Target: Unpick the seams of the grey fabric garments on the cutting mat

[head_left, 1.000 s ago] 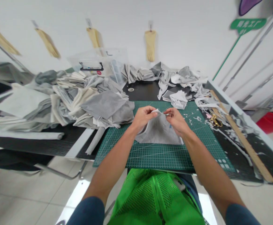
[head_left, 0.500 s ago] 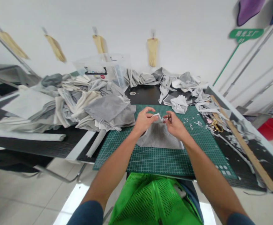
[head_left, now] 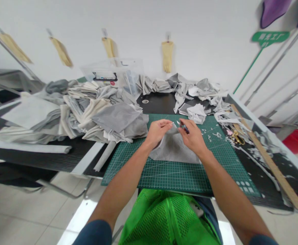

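Observation:
A piece of grey cloth (head_left: pixel 178 148) lies on the green cutting mat (head_left: pixel 128 163), its far edge lifted between my hands. My left hand (head_left: pixel 157 132) is closed, with thumb and fingers pinching that raised edge. My right hand (head_left: pixel 192 136) is closed round a small dark tool (head_left: pixel 184 128) beside the same edge. A pale, pointed tip shows near its fingertips; the fingers hide most of the tool, so its exact kind cannot be told.
Heaped grey and cream cloths (head_left: pixel 115 117) cover the left side, with a clear plastic box (head_left: pixel 105 73) behind. On the right lie white scraps (head_left: pixel 216 134), gold-handled scissors (head_left: pixel 237 137) and a long wooden ruler (head_left: pixel 268 160). A tape roll (head_left: pixel 145 101) lies beyond the mat.
My right hand has turned and closed more around the small dark tool, and the pale tip now shows. The left fingers have come closer together on the cloth edge.

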The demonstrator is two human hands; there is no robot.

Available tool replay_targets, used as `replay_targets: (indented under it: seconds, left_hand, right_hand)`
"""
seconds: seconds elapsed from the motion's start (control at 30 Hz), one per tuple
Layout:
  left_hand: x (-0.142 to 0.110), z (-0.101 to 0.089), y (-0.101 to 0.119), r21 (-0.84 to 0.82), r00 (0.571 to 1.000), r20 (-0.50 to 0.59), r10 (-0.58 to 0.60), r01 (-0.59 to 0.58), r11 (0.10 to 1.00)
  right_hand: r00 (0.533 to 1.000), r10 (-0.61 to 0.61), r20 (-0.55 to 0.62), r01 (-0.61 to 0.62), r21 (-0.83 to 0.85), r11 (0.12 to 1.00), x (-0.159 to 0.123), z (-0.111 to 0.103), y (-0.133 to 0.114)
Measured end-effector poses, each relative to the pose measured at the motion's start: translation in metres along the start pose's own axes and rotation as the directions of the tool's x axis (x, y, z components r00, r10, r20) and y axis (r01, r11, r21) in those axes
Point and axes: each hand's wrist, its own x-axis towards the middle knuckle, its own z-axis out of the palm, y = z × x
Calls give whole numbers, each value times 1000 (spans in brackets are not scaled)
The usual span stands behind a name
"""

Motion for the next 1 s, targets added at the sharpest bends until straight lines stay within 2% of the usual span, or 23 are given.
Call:
replay_targets:
  seconds: [0.17,0.43,0.67,1.0]
  left_hand:
    - [-2,1,1,-27,1000,25,-7,7,1000]
    - [-2,1,2,-36,993,120,3,1,999]
    - [-4,1,3,-57,987,157,16,-7,998]
    - [-4,-1,5,27,980,189,66,-72,997]
  right_hand:
    - [999,-50,-23,49,-25,998,-1,2,-4]
    - [995,-29,-96,23,-57,998,-1,0,-11]
    - [996,-29,-81,24,-61,998,-3,2,-12]
    - [997,-33,-67,27,-76,997,-3,3,-12]
